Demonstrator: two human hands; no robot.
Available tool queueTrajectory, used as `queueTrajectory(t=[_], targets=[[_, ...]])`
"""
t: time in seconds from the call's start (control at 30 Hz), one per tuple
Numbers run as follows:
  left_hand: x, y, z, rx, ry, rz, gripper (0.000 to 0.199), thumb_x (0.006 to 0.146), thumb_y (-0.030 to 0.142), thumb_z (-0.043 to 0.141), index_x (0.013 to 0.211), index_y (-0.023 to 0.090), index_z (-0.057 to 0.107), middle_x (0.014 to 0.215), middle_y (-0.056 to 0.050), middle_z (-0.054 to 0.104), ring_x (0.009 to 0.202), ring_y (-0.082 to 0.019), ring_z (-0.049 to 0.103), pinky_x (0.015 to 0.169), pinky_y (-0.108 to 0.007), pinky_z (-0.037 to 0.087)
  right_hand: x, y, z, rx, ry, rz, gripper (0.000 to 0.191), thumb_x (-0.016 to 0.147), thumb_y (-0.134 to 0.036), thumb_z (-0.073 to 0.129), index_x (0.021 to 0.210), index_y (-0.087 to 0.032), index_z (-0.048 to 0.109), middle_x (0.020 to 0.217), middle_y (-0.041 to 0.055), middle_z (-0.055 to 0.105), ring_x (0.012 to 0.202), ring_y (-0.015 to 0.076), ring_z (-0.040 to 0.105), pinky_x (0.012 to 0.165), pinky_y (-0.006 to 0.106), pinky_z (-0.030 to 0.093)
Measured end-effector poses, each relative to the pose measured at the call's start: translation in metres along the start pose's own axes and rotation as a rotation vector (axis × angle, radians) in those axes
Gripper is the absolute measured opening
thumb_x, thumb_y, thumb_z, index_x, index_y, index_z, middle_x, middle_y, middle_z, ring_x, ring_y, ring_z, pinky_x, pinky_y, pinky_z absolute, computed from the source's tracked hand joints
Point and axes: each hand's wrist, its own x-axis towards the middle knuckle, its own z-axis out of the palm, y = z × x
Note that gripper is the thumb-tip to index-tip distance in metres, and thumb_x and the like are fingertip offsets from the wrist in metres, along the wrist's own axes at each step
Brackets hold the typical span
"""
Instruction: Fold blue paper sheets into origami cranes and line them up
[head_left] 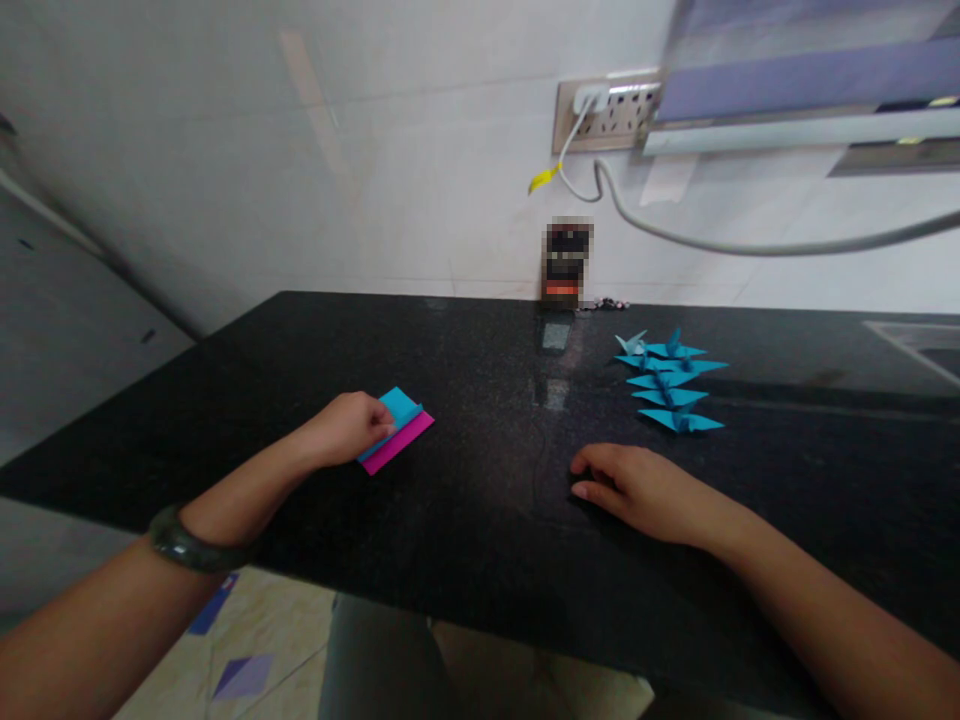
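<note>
My left hand (358, 428) pinches origami paper (403, 440) on the left-middle of the black counter. One strip of the paper is blue and another bright pink; the fingers cover its left part. To the right, my right hand (626, 485) rests on the counter with thumb and forefinger apart and nothing between them. Just beyond it stand several folded blue paper cranes (679, 420), grouped close together with their wings spread. A paler crane (632, 344) sits at the back of that group.
The black stone counter (480, 540) runs to a tiled wall. A blurred-out upright object (566, 262) leans there, with a beaded strand (611, 304) beside it. Above, a white cable (712, 245) hangs from a wall socket (607, 110). A sink edge (911, 345) shows far right.
</note>
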Motion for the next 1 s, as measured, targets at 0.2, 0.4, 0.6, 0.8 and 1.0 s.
queueTrajectory(t=[0.2,0.4,0.6,0.8,1.0], targets=[[-0.001,-0.002,0.003,-0.143,0.048,-0.081,0.019,0.065,0.035,0.057,0.062,0.018,0.064,0.06,0.0,0.063,0.059,-0.016,0.057,0.055,-0.025,0.038,-0.001,0.0,0.0,0.005,0.004,-0.001,0.022,0.085,-0.035,0.047,0.094,-0.02,0.06,0.083,0.0047,0.062,0.068,0.0152,0.056,0.06,0.024,0.038],[-0.005,0.002,0.004,-0.222,0.041,-0.076,0.022,0.062,0.039,0.06,0.056,0.018,0.06,0.052,0.001,0.059,0.054,-0.016,0.054,0.052,-0.025,0.037,0.0,0.0,0.0,0.003,0.006,0.007,0.023,0.085,-0.036,0.048,0.095,-0.02,0.06,0.083,0.0049,0.063,0.067,0.0149,0.056,0.059,0.024,0.038],[-0.002,-0.003,0.006,-0.252,0.021,-0.061,0.028,0.06,0.045,0.061,0.055,0.018,0.058,0.05,0.002,0.054,0.052,-0.015,0.051,0.051,-0.025,0.035,0.001,-0.001,-0.001,-0.004,0.001,0.003,0.023,0.086,-0.035,0.047,0.095,-0.02,0.061,0.081,0.0048,0.063,0.066,0.0147,0.055,0.059,0.024,0.038],[-0.002,-0.009,0.008,-0.375,-0.007,-0.069,0.032,0.058,0.049,0.061,0.054,0.018,0.053,0.048,0.003,0.049,0.048,-0.012,0.044,0.049,-0.024,0.033,0.0,-0.003,-0.002,-0.005,0.013,0.001,0.023,0.086,-0.034,0.047,0.095,-0.019,0.061,0.08,0.0047,0.063,0.066,0.0141,0.055,0.059,0.024,0.037],[0.0,-0.007,0.003,-0.203,0.055,-0.093,0.03,0.073,0.046,0.047,0.062,0.019,0.051,0.055,0.0,0.051,0.056,-0.017,0.051,0.053,-0.027,0.036,-0.001,-0.009,-0.004,0.004,0.024,0.026,0.022,0.085,-0.034,0.05,0.095,-0.018,0.061,0.08,0.0045,0.063,0.067,0.0136,0.055,0.06,0.024,0.036]])
